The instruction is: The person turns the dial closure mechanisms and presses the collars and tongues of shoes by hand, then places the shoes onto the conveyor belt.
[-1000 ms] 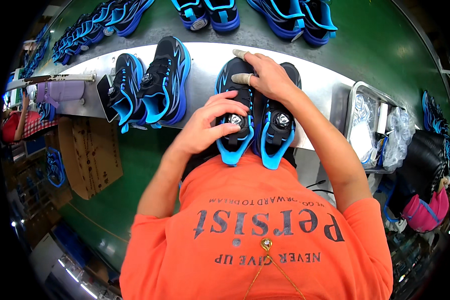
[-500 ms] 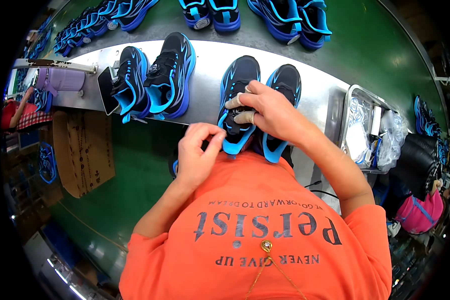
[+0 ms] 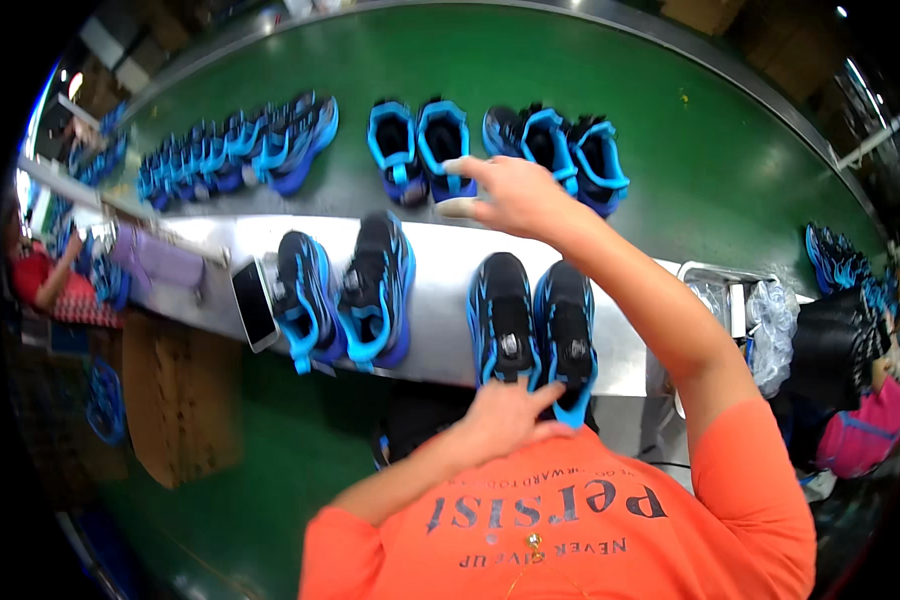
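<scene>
Head view, left to right: a dark phone (image 3: 255, 317) lies flat at the left of the long pale metal shelf (image 3: 440, 262), screen up. Just beside it stands a pair of black-and-blue sneakers (image 3: 348, 292), heels toward the person, toes toward the green conveyor belt (image 3: 670, 150). Next along the shelf, the nearer pair of black sneakers with bright blue trim and dial closures (image 3: 533, 325) sits side by side, touching, long axes running away from the person, toes pointing at the belt, blue heel tabs hanging at the shelf's near edge. Left hand (image 3: 505, 415) rests at those heel ends, fingers spread loosely and touching the heels, gripping nothing that can be seen. Right hand (image 3: 515, 195) is stretched out over the far edge of the shelf, fingers extended and fairly wide, a pale wrap on one fingertip; it holds nothing, reaching toward a blue sneaker pair on the belt (image 3: 420, 150), whose openings face the person. More blue sneakers stand in a row on the belt at far left (image 3: 230, 150). Far right, a metal tray of clear plastic bags (image 3: 740, 300) sits beyond the shelf's end.
</scene>
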A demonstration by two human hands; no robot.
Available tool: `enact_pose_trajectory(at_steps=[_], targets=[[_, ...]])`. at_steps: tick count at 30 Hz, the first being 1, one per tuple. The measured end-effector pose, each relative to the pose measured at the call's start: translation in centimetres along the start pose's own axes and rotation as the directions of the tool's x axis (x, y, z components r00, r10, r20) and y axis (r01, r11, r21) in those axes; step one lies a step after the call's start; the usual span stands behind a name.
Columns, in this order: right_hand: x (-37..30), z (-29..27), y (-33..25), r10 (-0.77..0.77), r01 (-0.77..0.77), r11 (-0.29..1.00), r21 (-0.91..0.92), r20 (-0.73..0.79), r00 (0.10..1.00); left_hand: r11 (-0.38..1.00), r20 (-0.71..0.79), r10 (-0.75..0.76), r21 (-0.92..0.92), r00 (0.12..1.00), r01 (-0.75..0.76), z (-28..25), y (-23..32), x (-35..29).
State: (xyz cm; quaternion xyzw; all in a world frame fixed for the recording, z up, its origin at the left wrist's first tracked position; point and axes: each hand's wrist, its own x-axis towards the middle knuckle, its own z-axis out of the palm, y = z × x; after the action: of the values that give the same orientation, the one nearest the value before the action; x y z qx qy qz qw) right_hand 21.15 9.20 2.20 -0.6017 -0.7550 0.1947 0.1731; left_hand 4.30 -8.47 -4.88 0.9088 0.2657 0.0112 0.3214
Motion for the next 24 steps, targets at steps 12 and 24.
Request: enact_pose_trajectory(at_steps=[12, 24], targets=[[8.8, 5.7, 7.5, 0.189, -0.187, 0.972, -0.145, 0.005, 0.982, 0.995, 0.127, 0.023, -0.101, 0.992, -0.010, -5.5, -2.2, 2.2], [-4.3, -2.7, 22.7, 0.487, -0.515, 0.845, -0.145, -0.188, 0.853, 0.997, -0.285, -0.016, 0.072, 0.958, 0.038, -17.5, -15.0, 15.7]])
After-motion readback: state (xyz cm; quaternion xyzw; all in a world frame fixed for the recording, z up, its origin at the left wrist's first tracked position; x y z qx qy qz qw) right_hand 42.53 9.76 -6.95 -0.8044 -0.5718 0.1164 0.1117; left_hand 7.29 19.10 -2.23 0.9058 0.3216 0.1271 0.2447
